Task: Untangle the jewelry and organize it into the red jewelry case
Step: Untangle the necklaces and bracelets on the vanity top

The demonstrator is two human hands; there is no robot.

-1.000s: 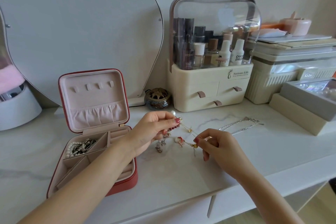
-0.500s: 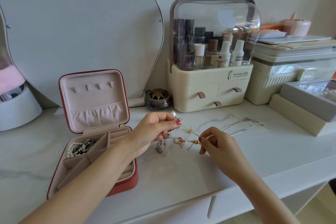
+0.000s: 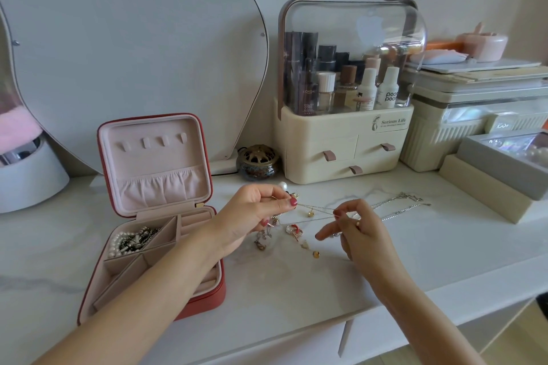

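The red jewelry case (image 3: pixel 207 298) lies open at the left, its pink lid upright. A pearl and dark metal piece (image 3: pixel 130 241) fills its back-left compartment. My left hand (image 3: pixel 252 216) pinches a tangled bunch of jewelry with a pearl (image 3: pixel 282 186) on top. My right hand (image 3: pixel 360 230) pinches a thin gold chain (image 3: pixel 315 207) stretched taut between both hands, with a small gold charm hanging from it. More tangled pieces (image 3: pixel 295 231) lie on the white counter below. A silver chain (image 3: pixel 400 201) trails away to the right.
A cream cosmetics organizer (image 3: pixel 347 145) with a clear dome stands behind the hands, a small brass pot (image 3: pixel 258 161) beside it. Grey and cream boxes (image 3: pixel 486 178) sit at the right, a curved mirror (image 3: pixel 133 47) behind the case. The counter's front edge (image 3: pixel 385 308) runs close below.
My right hand has let the red and gold pieces drop onto the counter and now pulls the thin chain taut to the right. My left hand has stayed put.
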